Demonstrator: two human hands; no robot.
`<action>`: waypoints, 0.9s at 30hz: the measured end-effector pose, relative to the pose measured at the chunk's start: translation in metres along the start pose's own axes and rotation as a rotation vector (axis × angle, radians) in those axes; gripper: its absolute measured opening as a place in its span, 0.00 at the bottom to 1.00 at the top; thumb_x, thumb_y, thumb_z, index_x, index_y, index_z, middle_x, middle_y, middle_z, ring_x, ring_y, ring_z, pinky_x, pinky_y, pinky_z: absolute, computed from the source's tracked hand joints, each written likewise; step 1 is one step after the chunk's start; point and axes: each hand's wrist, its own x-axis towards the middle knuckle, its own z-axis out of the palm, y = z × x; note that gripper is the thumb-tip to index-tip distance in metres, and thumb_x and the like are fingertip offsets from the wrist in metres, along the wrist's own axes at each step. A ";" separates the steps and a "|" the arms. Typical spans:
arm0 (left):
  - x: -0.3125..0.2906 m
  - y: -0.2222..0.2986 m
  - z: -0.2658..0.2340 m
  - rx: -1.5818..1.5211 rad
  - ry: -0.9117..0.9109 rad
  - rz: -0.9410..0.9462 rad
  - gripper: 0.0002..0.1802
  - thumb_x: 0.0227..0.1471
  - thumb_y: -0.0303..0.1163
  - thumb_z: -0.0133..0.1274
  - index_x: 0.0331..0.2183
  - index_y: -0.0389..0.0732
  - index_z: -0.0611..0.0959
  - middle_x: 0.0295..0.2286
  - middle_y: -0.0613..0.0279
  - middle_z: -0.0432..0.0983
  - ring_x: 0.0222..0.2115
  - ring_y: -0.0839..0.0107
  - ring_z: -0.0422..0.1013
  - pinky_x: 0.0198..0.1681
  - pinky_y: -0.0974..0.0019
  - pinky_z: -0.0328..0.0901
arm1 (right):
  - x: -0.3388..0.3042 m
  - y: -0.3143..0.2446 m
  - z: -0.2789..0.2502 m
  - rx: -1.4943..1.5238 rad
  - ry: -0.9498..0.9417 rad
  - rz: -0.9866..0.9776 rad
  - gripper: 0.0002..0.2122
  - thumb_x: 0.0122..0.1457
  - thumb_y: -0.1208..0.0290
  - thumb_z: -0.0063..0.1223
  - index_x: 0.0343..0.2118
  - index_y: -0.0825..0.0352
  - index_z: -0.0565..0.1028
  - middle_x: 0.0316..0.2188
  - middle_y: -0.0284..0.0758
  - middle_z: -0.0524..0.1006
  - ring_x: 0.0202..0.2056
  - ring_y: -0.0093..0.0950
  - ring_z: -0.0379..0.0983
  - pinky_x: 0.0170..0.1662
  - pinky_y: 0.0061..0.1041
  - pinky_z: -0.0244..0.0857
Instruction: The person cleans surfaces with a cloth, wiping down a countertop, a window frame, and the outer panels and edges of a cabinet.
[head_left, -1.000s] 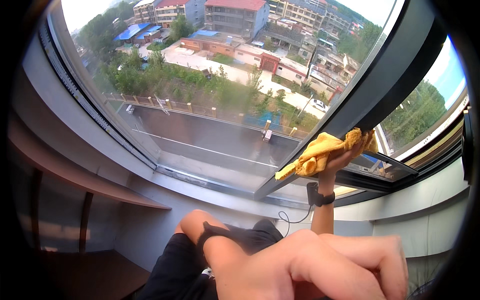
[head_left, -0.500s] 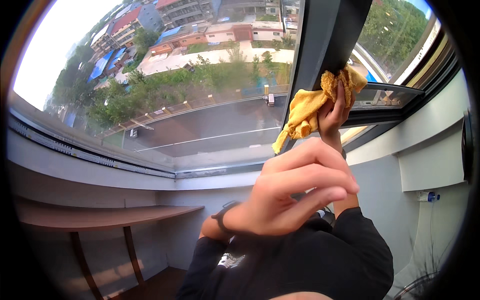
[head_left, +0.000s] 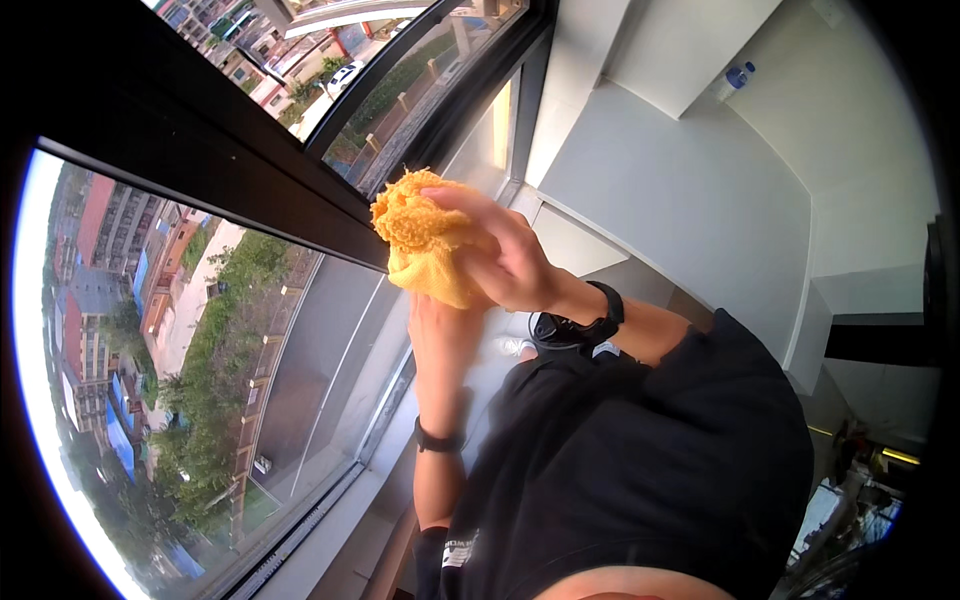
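A yellow cloth [head_left: 422, 240] is bunched up in front of the dark window frame [head_left: 300, 200]. My right hand [head_left: 515, 255] grips it from the right, with the fingers curled over the bundle. Just below, my left hand [head_left: 445, 325] reaches up into the same cloth. Its fingers are mostly hidden behind the folds, and the back of the hand is slightly blurred. The bundle overlaps the frame in the picture; whether it touches the frame I cannot tell.
A large window pane [head_left: 330, 345] lies to the left, with a road and buildings far below. An opened window section [head_left: 410, 110] is above. At the right are a grey-white surface [head_left: 690, 200], a bottle with a blue cap [head_left: 737, 80] and cluttered items [head_left: 850, 490] low down.
The view has turned to the right. My left hand, earlier loosely curled and apart from the cloth, has come up to it. The cloth, which hung spread from my right hand, is now bunched.
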 end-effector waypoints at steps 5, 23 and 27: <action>0.003 0.011 0.029 -0.175 -0.385 0.041 0.12 0.52 0.33 0.51 0.37 0.36 0.77 0.29 0.47 0.77 0.32 0.46 0.72 0.34 0.53 0.66 | -0.019 -0.025 -0.051 -0.435 0.090 -0.134 0.27 0.52 0.82 0.54 0.56 0.61 0.64 0.51 0.43 0.69 0.49 0.42 0.70 0.49 0.33 0.69; -0.045 0.011 0.128 -0.070 -0.827 0.042 0.26 0.47 0.30 0.55 0.49 0.38 0.69 0.36 0.43 0.76 0.39 0.48 0.73 0.41 0.56 0.67 | -0.305 -0.167 -0.250 -0.902 0.263 1.051 0.16 0.57 0.67 0.53 0.46 0.70 0.69 0.35 0.47 0.76 0.37 0.44 0.73 0.41 0.34 0.66; 0.000 0.059 0.141 -0.230 -0.720 0.285 0.28 0.49 0.32 0.57 0.50 0.36 0.68 0.37 0.48 0.76 0.38 0.55 0.75 0.41 0.60 0.68 | -0.315 -0.180 -0.263 -1.141 0.555 0.923 0.20 0.57 0.62 0.54 0.48 0.68 0.67 0.34 0.47 0.77 0.37 0.44 0.74 0.40 0.35 0.67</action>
